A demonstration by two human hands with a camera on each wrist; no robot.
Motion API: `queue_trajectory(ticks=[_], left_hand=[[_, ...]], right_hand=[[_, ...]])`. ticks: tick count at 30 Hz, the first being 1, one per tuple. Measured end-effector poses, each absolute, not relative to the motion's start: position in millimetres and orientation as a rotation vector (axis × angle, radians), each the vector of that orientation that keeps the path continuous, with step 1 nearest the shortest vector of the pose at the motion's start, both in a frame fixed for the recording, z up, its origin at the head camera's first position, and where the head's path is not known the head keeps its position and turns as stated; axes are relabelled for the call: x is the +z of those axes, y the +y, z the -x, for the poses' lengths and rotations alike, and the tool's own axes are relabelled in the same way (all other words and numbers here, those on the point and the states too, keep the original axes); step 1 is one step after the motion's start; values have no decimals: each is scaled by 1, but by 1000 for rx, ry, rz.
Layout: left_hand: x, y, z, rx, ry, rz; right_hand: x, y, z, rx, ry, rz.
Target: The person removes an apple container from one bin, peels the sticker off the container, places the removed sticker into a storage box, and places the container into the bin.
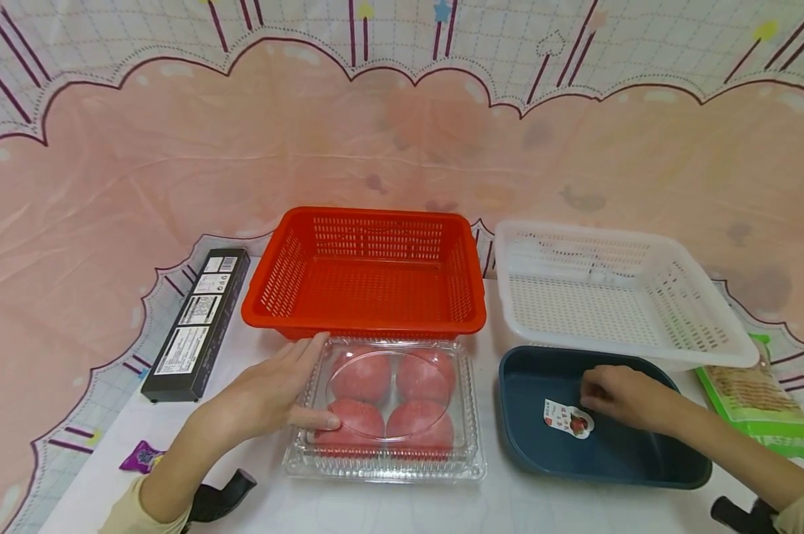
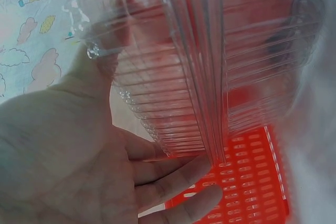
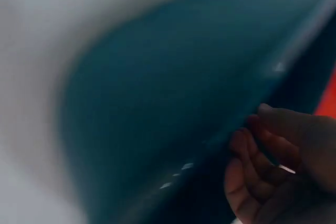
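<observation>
A clear plastic clamshell box holds several round red fruits. My left hand rests against its left side, the thumb lying on the lid. In the left wrist view the fingers stretch fairly straight along the ribbed wall of the box. My right hand is over the dark blue basin, its fingers loosely bent. Beside these fingertips, inside the basin, is a white label with red print and a picture. The right wrist view shows bent fingers with nothing visible between them, close to the basin wall.
A red basket stands behind the box, a white basket behind the basin. A black box with labels lies at left, near a purple wrapped packet. A green food package lies at right, partly under the white basket.
</observation>
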State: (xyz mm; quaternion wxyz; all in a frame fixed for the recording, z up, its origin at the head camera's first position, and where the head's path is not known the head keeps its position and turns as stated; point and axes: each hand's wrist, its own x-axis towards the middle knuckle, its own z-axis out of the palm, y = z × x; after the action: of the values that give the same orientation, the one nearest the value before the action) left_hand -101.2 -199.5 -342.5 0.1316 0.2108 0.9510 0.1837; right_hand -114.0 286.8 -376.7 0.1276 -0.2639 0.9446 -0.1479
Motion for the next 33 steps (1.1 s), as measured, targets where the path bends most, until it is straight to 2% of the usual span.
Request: queue_trajectory(ticks=[8,15,24,33], left_hand=[[-341,-200,100,526,2757,-602],[-342,-198,99,548,2756,-553],[-339,-194,94,531,2701,-495],[-339,-197,93,674,2599,-417]], right_hand=[[-345,216,101,-827,2848,769],[-354,163,92,-954,2939,771],[-363,136,90,-953,2732,448],[-368,124,89,-970,2722,388]])
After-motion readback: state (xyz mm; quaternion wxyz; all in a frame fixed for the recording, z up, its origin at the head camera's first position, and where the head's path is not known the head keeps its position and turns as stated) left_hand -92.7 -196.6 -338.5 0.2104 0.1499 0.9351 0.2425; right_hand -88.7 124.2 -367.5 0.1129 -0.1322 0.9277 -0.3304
